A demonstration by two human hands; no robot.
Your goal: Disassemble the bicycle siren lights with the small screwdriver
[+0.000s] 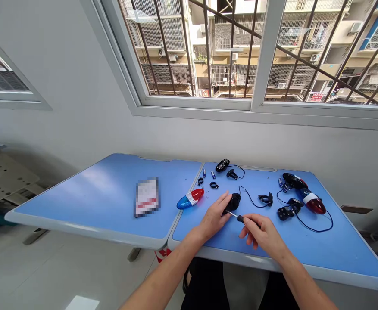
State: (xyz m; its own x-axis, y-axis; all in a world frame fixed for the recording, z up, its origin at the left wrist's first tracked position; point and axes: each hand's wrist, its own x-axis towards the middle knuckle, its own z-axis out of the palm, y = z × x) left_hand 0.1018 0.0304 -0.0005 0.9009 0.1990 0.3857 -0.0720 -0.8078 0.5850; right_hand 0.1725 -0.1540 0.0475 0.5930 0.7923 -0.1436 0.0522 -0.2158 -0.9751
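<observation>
My left hand (215,216) is closed round a black round-ended device (234,201), holding it against the blue table. A thin black cable (251,201) runs from the device to a small black clamp-like part (266,199) on the right. Between the fingers of my right hand (262,232) is a screwdriver (239,218) with a dark handle. Its metal shaft points left, to the device near my left fingers; the exact contact spot is too small to make out. Left of my left hand lies a red and blue light cover (190,199) with a white middle band.
Batteries (213,174), black ring clamps (213,185) and a black oval part (223,165) lie toward the back. At right sits another red and blue light (313,201) with cables and a black switch box (285,212). A blurred packet (146,196) rests on the left table (111,189).
</observation>
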